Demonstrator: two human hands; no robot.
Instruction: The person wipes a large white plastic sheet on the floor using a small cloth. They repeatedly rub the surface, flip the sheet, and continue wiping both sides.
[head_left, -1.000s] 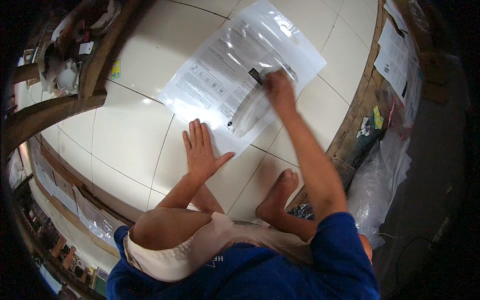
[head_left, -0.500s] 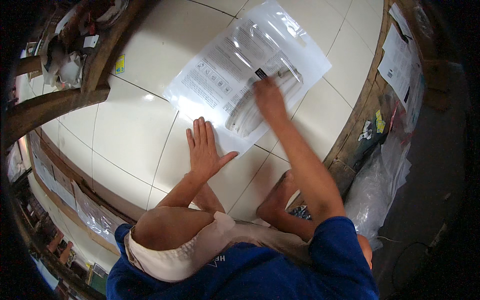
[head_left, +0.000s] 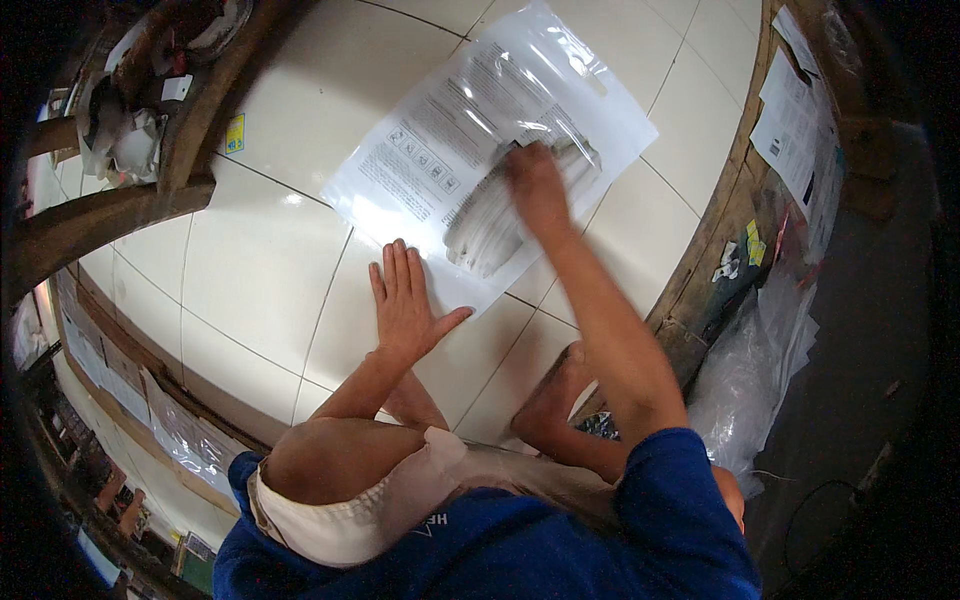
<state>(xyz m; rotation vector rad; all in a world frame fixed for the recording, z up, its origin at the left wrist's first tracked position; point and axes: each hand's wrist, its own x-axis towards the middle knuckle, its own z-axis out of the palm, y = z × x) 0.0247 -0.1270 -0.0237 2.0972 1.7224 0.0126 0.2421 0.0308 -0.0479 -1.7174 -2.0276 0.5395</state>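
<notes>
A flat white plastic bag [head_left: 408,165] with dark print, a row of small pictograms and a cut-out handle slot lies on the tiles in front of me. Grey, smeary streaks [head_left: 490,230] cover part of its near right side. My left hand [head_left: 402,305] is spread flat at the bag's near corner, fingers stretched and thumb out on its edge. Over the streaked part, my right hand [head_left: 540,190] presses down with bent, closed fingers, blurred by motion. A small dark patch shows at its fingertips; whatever the fingers hold is hidden.
White floor tiles [head_left: 250,240] lie around the bag. Wooden beams [head_left: 120,225] stand at the left. Along the right runs a wooden edge [head_left: 690,290] with printed sheets [head_left: 790,125], yellow and white scraps [head_left: 755,243] and a heap of clear plastic [head_left: 740,390].
My right hand has shifted slightly over the bag, covering more of the black patch at its fingertips. The grey streaks look darker. My left hand stays in place.
</notes>
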